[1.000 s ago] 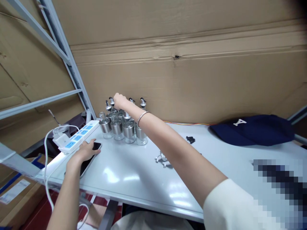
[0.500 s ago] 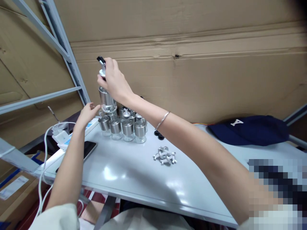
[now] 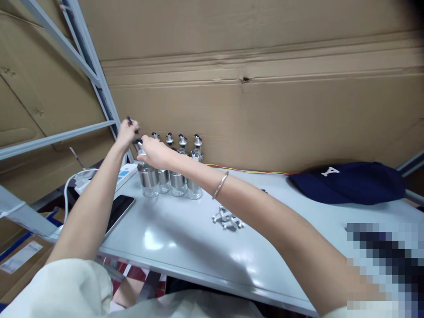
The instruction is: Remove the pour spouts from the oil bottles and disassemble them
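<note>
My right hand (image 3: 156, 152) is closed around the top of a glass oil bottle (image 3: 149, 177) with a steel sleeve, at the left end of the front row. A white-and-dark pourer shows by its fingers. Farther back and left, my left hand (image 3: 127, 134) is closed on a black-tipped piece (image 3: 130, 120), which looks like a pour spout; what is below it is hidden. More steel-sleeved bottles (image 3: 178, 180) stand alongside, partly covered by my right hand and forearm. Behind them, several pour spouts with black tips (image 3: 182, 139) rise in a row.
Loose white pourer parts (image 3: 228, 217) lie in a pile on the grey table (image 3: 198, 247). A phone (image 3: 119, 212) and a white power strip (image 3: 127, 173) are at the left. A navy cap (image 3: 347, 183) rests at the right, against a cardboard wall (image 3: 265, 119).
My right hand has come down with the bottle, which was raised and now stands in the front row. My left hand has moved up and back, and its fingers have closed.
</note>
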The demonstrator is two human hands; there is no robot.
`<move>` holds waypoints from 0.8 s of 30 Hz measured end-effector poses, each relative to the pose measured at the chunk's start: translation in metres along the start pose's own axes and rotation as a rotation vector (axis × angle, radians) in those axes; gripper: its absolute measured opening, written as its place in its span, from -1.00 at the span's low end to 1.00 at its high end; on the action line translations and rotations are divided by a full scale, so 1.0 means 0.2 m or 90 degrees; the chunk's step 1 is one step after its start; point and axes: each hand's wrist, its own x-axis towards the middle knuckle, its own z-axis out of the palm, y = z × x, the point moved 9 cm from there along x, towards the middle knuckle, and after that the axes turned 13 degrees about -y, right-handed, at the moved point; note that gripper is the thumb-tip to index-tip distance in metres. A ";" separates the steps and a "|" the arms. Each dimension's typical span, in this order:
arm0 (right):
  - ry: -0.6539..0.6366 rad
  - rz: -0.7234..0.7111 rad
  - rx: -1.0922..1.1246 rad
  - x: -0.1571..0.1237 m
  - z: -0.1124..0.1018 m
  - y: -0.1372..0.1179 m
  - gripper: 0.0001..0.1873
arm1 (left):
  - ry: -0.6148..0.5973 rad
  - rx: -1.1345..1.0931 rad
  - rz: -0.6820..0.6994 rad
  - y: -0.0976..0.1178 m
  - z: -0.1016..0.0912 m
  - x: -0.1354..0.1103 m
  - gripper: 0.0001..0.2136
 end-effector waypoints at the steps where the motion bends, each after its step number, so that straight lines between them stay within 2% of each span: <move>1: -0.005 0.001 -0.004 0.02 0.02 0.00 -0.66 | 0.037 0.015 0.006 0.05 -0.06 0.02 -0.92; 4: -0.026 0.009 -0.016 0.05 0.06 0.01 -0.68 | 0.131 0.084 0.076 0.24 -0.24 0.02 -0.84; 6: -0.041 0.018 -0.036 0.05 0.07 0.01 -0.70 | 0.109 0.128 0.096 0.32 -0.28 -0.02 -0.80; 7: -0.048 0.022 -0.047 0.04 0.08 0.01 -0.71 | 0.076 0.133 0.083 0.31 -0.28 -0.05 -0.81; 11: -0.059 0.056 -0.109 0.01 0.09 0.03 -0.72 | -0.075 0.035 -0.045 0.12 -0.18 -0.22 -0.87; 14: -0.052 0.075 -0.141 0.00 0.11 0.04 -0.72 | -0.120 0.020 -0.080 -0.03 -0.10 -0.33 -0.83; 18: -0.015 0.097 -0.176 -0.01 0.09 0.05 -0.75 | -0.148 0.030 -0.081 -0.20 -0.03 -0.37 -0.81; 21: 0.091 0.043 -0.200 -0.08 0.02 0.02 -0.70 | -0.133 0.013 -0.056 -0.27 -0.01 -0.38 -0.79; 24: 0.254 -0.023 -0.086 -0.25 -0.10 0.03 -0.65 | -0.129 -0.012 -0.050 -0.31 0.01 -0.39 -0.81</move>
